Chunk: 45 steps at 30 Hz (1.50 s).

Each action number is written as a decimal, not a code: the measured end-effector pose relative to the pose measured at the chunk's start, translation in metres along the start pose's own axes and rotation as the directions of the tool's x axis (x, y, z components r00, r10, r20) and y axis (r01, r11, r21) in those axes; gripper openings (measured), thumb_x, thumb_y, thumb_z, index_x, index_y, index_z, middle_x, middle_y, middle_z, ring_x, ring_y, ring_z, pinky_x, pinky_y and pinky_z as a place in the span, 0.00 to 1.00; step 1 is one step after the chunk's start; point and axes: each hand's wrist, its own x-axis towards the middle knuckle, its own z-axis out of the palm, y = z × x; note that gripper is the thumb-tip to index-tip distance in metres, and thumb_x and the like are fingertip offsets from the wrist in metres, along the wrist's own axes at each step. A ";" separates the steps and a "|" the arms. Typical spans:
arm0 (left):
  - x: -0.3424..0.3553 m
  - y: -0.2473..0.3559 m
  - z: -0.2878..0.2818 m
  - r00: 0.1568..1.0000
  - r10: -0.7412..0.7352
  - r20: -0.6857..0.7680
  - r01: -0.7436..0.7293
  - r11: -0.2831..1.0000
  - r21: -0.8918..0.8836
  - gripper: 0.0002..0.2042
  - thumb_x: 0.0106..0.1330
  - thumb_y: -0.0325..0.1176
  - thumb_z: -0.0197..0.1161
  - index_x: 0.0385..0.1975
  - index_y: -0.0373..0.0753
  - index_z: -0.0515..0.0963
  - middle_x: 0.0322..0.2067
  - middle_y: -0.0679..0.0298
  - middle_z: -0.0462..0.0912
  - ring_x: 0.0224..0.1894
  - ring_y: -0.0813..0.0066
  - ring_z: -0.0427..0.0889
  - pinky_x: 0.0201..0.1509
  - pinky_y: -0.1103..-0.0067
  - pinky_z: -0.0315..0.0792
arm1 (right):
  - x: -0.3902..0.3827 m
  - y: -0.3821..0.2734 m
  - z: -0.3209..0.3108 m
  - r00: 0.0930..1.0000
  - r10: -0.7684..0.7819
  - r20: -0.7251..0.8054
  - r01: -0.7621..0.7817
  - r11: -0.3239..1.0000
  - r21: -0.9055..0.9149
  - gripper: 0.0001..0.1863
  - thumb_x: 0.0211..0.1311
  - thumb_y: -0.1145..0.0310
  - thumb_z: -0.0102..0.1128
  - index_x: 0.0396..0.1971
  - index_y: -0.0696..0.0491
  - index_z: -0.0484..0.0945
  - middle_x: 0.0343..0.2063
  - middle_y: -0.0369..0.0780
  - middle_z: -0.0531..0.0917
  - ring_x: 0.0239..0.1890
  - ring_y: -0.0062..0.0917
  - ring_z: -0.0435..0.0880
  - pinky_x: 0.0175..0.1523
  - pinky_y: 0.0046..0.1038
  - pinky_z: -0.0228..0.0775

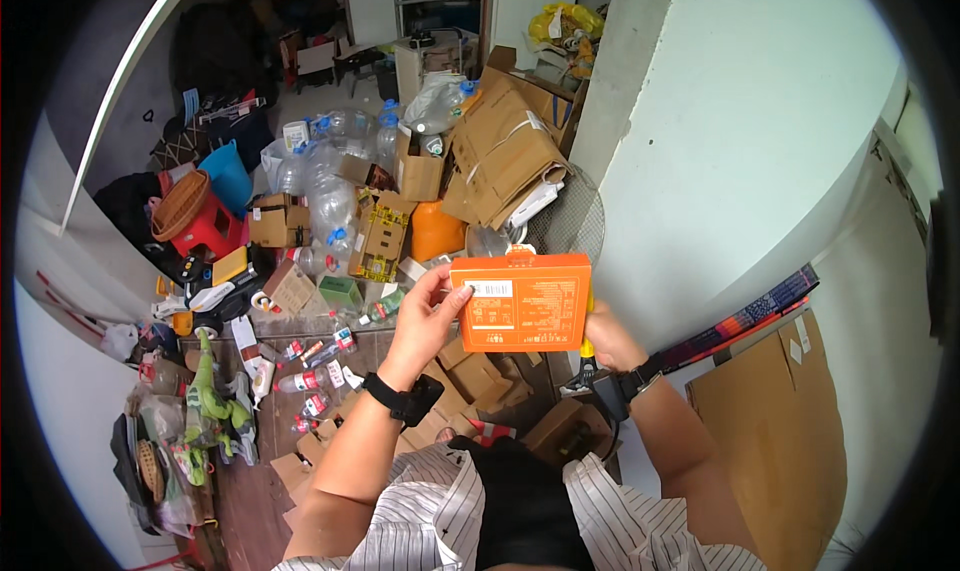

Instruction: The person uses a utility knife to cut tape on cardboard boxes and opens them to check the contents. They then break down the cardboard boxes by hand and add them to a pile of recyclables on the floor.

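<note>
A flat orange cardboard box (525,316) with a white label and small print is held up in front of my chest, its top flap sticking up. My left hand (430,316) grips its left edge, thumb on the printed face. At the box's right edge is my right hand (612,339), closed around a slim yellow-and-black tool (587,346) whose kind I cannot make out. Part of that tool and some right fingers are hidden behind the box. Both wrists wear black straps with devices.
Flattened cardboard (510,151), clear plastic bottles (325,186) and small boxes pile up ahead. Crushed bottles (305,381) and brown cardboard pieces (470,376) lie near my feet. A green toy dinosaur (205,401) stands left. Along the right wall leans a large cardboard sheet (775,431).
</note>
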 end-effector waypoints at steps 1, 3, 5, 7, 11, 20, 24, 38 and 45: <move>-0.001 0.000 0.000 1.000 0.009 -0.009 -0.009 1.000 -0.001 0.17 0.66 0.31 0.60 0.52 0.32 0.70 0.39 0.68 0.77 0.40 0.82 0.76 0.45 0.82 0.74 | 0.000 -0.001 0.000 1.000 0.000 -0.001 0.000 1.000 0.001 0.14 0.63 0.69 0.56 0.43 0.62 0.76 0.35 0.40 0.82 0.33 0.19 0.82 0.37 0.23 0.74; -0.003 0.001 -0.001 1.000 0.013 0.015 -0.013 1.000 0.014 0.17 0.67 0.31 0.59 0.53 0.33 0.69 0.41 0.67 0.78 0.42 0.81 0.76 0.47 0.80 0.74 | -0.001 -0.001 0.001 1.000 -0.006 -0.007 0.006 0.999 -0.034 0.14 0.63 0.70 0.56 0.44 0.62 0.75 0.36 0.40 0.82 0.34 0.19 0.82 0.38 0.23 0.74; -0.005 0.003 -0.003 0.999 0.018 0.037 -0.019 0.999 0.030 0.17 0.67 0.31 0.57 0.54 0.34 0.68 0.42 0.66 0.78 0.44 0.80 0.77 0.48 0.79 0.73 | -0.001 -0.001 0.001 0.999 -0.009 -0.036 0.008 1.000 -0.027 0.13 0.63 0.70 0.55 0.44 0.62 0.75 0.36 0.40 0.82 0.35 0.20 0.82 0.38 0.23 0.74; -0.007 0.006 -0.002 0.990 0.115 0.078 -0.122 0.989 0.079 0.18 0.64 0.30 0.62 0.53 0.34 0.70 0.38 0.68 0.78 0.40 0.82 0.76 0.46 0.79 0.73 | 0.000 -0.002 0.001 0.998 -0.010 -0.068 0.009 1.000 -0.020 0.13 0.63 0.70 0.55 0.44 0.62 0.75 0.37 0.40 0.82 0.35 0.20 0.82 0.39 0.23 0.74; -0.016 0.033 0.005 0.967 0.231 0.103 -0.251 0.928 0.274 0.19 0.60 0.32 0.65 0.51 0.37 0.73 0.39 0.64 0.79 0.40 0.75 0.79 0.45 0.77 0.74 | 0.000 -0.011 -0.006 0.992 -0.045 -0.119 0.019 0.979 -0.205 0.12 0.59 0.72 0.58 0.42 0.60 0.76 0.32 0.37 0.81 0.30 0.17 0.79 0.35 0.22 0.72; -0.027 0.047 0.006 0.837 0.219 0.501 -0.481 0.730 0.485 0.27 0.47 0.40 0.74 0.49 0.38 0.77 0.43 0.57 0.79 0.46 0.60 0.78 0.51 0.72 0.72 | 0.004 -0.003 -0.010 0.995 -0.082 -0.065 0.068 0.979 -0.192 0.10 0.55 0.71 0.62 0.36 0.58 0.76 0.26 0.33 0.79 0.22 0.14 0.72 0.26 0.19 0.63; -0.040 0.050 0.001 0.811 0.199 0.550 -0.496 0.733 0.466 0.27 0.48 0.40 0.74 0.49 0.40 0.76 0.44 0.56 0.79 0.46 0.58 0.79 0.49 0.71 0.74 | 0.008 0.000 -0.022 0.993 -0.084 -0.081 0.076 0.992 -0.097 0.11 0.54 0.71 0.61 0.37 0.58 0.76 0.24 0.33 0.78 0.21 0.14 0.70 0.25 0.19 0.62; -0.045 0.047 0.015 0.848 0.308 0.432 -0.520 0.645 0.560 0.17 0.58 0.33 0.66 0.46 0.35 0.76 0.39 0.53 0.79 0.39 0.56 0.80 0.42 0.71 0.75 | -0.004 -0.017 0.007 0.996 -0.017 -0.090 0.004 0.990 -0.142 0.11 0.52 0.74 0.59 0.36 0.62 0.76 0.27 0.36 0.79 0.24 0.18 0.73 0.29 0.24 0.67; -0.044 0.041 0.015 0.883 0.344 0.319 -0.468 0.592 0.657 0.12 0.64 0.29 0.57 0.45 0.32 0.75 0.37 0.51 0.78 0.37 0.51 0.79 0.40 0.69 0.75 | -0.004 -0.006 0.012 0.984 0.015 -0.178 -0.059 0.968 -0.243 0.07 0.52 0.74 0.58 0.31 0.61 0.75 0.24 0.35 0.76 0.24 0.18 0.73 0.30 0.25 0.66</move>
